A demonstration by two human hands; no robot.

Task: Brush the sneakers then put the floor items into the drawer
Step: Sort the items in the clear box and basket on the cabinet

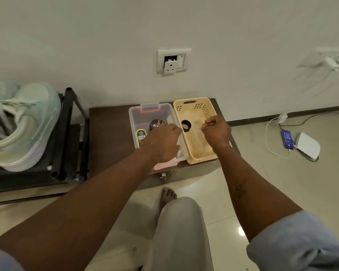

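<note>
Left hand (162, 141): I see it reaching down into the clear box (133, 116), back of the hand toward me; the fingers bend downward and their tips are hidden, so I cannot tell whether they hold anything
Right hand (216, 130): over the basket (203, 107), fingers curled into a loose fist, thumb and forefinger pinching a small item (201, 128) that is too small for me to make out
Clear box: sits on the low dark bench (108, 133), touching the basket on its right; inside I see a round black tin (157, 123) and a yellow-and-black tube (141, 134)
Basket: beige, with a black ring (186, 126) lying near its left wall
Sneakers (22, 124): pale pair, on the black rack (65, 133) left of the bench, well apart from both hands
Bench front: a small metal handle (163, 176) shows at the front edge, just beyond my bare foot (167, 194)
Floor, right: a phone (287, 139) on a white cable, just beside a flat white device (308, 145)
Wall: a socket (173, 61) above the bench
</note>
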